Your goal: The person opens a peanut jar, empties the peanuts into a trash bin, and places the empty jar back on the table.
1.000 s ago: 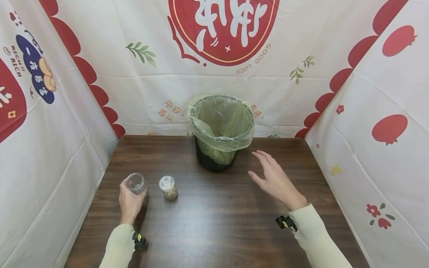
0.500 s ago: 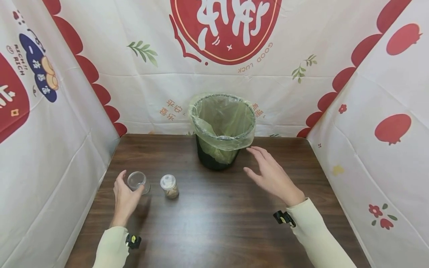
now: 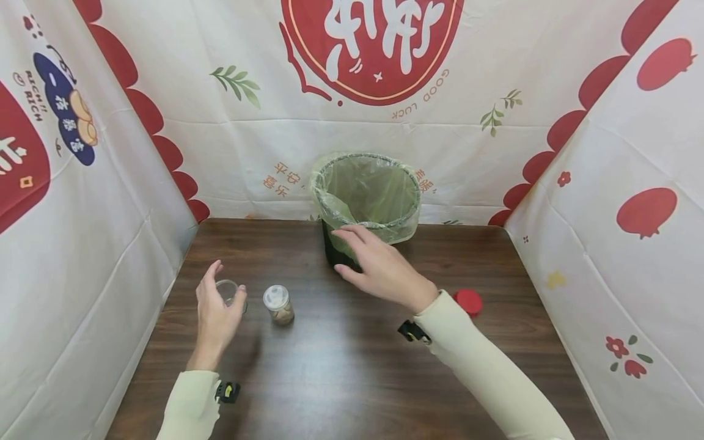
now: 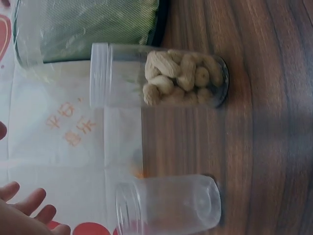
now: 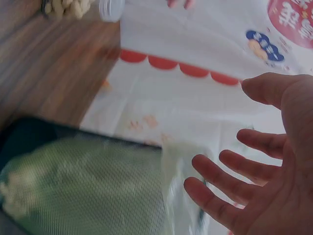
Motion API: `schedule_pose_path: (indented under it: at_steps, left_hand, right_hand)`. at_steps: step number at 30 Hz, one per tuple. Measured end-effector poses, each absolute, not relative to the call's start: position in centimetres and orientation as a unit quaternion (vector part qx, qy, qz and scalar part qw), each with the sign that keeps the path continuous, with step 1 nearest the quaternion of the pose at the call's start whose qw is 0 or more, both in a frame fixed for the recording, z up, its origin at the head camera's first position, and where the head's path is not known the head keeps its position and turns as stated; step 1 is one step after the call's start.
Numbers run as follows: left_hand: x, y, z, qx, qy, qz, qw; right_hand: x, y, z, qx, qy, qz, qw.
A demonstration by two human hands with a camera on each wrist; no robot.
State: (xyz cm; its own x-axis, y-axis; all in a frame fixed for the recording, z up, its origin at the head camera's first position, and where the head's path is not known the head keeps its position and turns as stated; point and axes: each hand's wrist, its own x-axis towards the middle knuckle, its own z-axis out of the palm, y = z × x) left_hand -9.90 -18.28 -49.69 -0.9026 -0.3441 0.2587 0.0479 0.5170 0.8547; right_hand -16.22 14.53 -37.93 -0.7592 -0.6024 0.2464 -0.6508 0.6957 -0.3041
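My left hand (image 3: 219, 300) hovers open just behind an empty clear jar (image 3: 228, 289) with no lid, its fingers off the glass. In the left wrist view the empty jar (image 4: 168, 205) stands apart from my fingertips (image 4: 27, 208). Beside it stands a clear jar of peanuts (image 3: 277, 304) (image 4: 181, 76) with a white lid. My right hand (image 3: 365, 261) is spread open and holds nothing, in front of a black bin (image 3: 365, 201) lined with a green bag. The right wrist view shows that hand (image 5: 264, 186) open beside the bin (image 5: 88, 186).
A red lid (image 3: 468, 301) lies on the dark wooden table (image 3: 341, 373) at the right, behind my right forearm. Printed white and red cloth walls (image 3: 82, 232) close in the table on the left, back and right.
My left hand has let go of the empty jar and opened. My right hand has swept left across the front of the bin, uncovering the red lid on the table.
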Motion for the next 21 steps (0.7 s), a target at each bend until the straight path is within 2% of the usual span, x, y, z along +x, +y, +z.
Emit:
schedule_pose_path:
  at_steps: [6,14,21]
  left_hand:
    - [-9.7,-17.2,-49.3,0.06,-0.846,-0.481,0.221]
    - [-9.4,-16.5,-49.5,0.057,-0.844,-0.485,0.222]
    - [-9.5,-16.2,-49.5,0.053,-0.841,-0.485,0.233]
  right_hand:
    - [-17.5,9.9,-40.3,0.381,-0.91,0.162,0.028]
    - [-17.9,5.3,-44.6,0.421,-0.902,0.091,0.018]
    - [-17.6,2.5,-46.0,0.425,-0.904,0.045,-0.028]
